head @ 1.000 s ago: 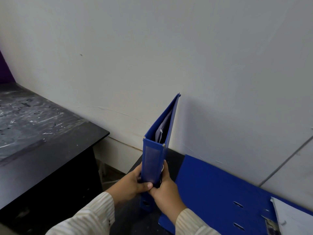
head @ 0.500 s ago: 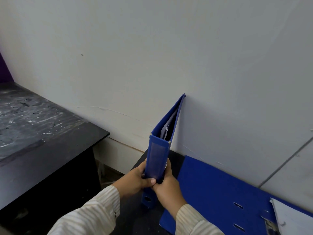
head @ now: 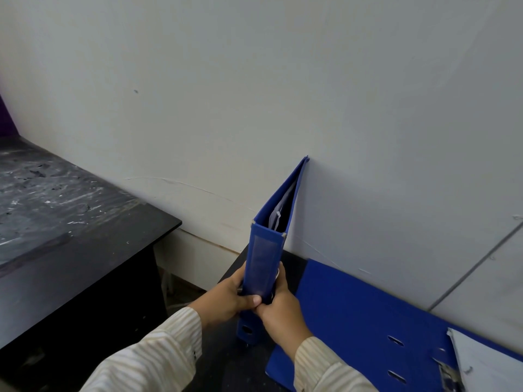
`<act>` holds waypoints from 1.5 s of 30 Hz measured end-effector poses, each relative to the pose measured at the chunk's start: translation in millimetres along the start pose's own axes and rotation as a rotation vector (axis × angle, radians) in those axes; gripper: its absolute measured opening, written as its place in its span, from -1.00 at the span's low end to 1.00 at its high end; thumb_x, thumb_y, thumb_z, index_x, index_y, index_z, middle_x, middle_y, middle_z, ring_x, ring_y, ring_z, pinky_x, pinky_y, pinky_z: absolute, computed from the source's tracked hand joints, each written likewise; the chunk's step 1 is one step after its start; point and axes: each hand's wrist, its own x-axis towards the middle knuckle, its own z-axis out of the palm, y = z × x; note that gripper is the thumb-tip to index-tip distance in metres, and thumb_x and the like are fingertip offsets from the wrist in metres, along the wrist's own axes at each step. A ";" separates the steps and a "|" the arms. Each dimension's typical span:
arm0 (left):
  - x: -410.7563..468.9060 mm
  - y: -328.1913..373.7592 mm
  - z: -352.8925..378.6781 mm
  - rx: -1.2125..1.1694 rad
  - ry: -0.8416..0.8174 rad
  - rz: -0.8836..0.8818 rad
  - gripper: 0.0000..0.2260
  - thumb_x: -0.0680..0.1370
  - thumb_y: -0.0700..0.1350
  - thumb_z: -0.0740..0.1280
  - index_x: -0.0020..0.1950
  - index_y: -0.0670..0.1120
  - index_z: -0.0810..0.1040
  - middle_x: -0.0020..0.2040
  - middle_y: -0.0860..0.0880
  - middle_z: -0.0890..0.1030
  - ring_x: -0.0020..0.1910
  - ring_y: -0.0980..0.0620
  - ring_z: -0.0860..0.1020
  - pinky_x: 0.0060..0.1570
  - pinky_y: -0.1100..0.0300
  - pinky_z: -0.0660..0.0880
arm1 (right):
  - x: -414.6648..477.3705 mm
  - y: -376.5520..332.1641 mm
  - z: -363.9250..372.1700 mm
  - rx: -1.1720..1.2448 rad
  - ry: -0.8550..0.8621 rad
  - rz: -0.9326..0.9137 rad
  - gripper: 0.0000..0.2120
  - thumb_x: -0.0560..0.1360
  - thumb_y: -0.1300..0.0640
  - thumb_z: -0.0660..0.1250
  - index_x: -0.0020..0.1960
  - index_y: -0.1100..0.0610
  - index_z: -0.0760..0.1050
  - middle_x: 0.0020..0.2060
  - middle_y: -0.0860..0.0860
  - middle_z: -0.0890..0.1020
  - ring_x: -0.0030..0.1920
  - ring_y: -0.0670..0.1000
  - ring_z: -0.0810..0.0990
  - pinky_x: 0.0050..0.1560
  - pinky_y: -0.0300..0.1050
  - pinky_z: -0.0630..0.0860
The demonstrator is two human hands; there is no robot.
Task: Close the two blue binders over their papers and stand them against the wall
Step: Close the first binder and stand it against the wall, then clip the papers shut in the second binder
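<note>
White wall (head: 254, 80) backs your dark desk (head: 220, 360), where the closed binder (head: 264, 261) stands upright, top corner touching it. Your left hand (head: 226, 301) and right hand (head: 278, 312) have fingers (head: 250, 300) clamped round its spine; the open binder (head: 353, 321) lies flat just beside.

We find no readable text: the spine label (head: 264, 265) of the upright binder (head: 278, 207) looks blank.

I see a black desk (head: 70, 236) at left, its top scuffed with pale marks. A purple patch (head: 5, 120) shows past its far corner.
</note>
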 end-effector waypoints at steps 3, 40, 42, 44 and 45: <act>-1.3 0.7 1.7 0.004 0.001 -0.001 -0.39 0.53 -0.07 0.36 0.45 0.25 0.10 0.17 0.25 0.45 0.16 0.12 0.47 0.35 -0.02 0.40 | -0.3 1.5 -0.4 -0.004 -0.003 -0.009 -0.19 0.50 0.23 0.32 0.52 -0.16 -0.09 0.10 -0.08 0.52 0.07 -0.10 0.52 0.14 -0.22 0.46; -28.2 7.6 202.1 0.068 0.184 0.109 -0.76 0.52 -0.23 0.35 -0.08 0.15 0.47 0.02 0.10 0.56 0.03 0.17 0.53 -0.02 0.39 0.39 | -115.6 125.2 -108.4 -0.085 0.436 0.039 -0.79 0.55 0.18 0.27 0.12 -0.04 0.54 -0.05 -0.24 0.52 0.02 -0.21 0.52 -0.02 -0.50 0.41; -16.5 11.6 233.2 0.070 0.070 0.048 -0.79 0.54 -0.22 0.33 -0.07 0.12 0.48 0.03 0.07 0.55 0.03 0.16 0.52 -0.02 0.42 0.37 | -130.6 151.8 -136.6 -0.076 0.479 0.106 -0.80 0.56 0.18 0.26 0.11 -0.05 0.53 -0.03 -0.21 0.53 0.04 -0.18 0.53 0.08 -0.38 0.45; -6.8 13.8 262.1 0.085 -0.032 -0.014 -0.85 0.55 -0.19 0.32 -0.03 0.07 0.48 0.05 0.06 0.54 0.02 0.18 0.51 -0.05 0.44 0.36 | -143.4 177.6 -164.1 -0.068 0.534 0.168 -0.80 0.55 0.20 0.26 0.11 -0.03 0.53 -0.01 -0.14 0.55 0.05 -0.15 0.54 0.09 -0.35 0.45; -2.2 14.6 275.2 0.092 -0.066 -0.040 -0.87 0.56 -0.18 0.31 0.00 0.05 0.49 0.06 0.05 0.54 0.02 0.17 0.51 -0.06 0.44 0.37 | -149.0 189.2 -177.0 -0.062 0.565 0.205 -0.79 0.55 0.21 0.25 0.12 0.00 0.54 0.00 -0.12 0.57 0.07 -0.12 0.55 0.07 -0.36 0.43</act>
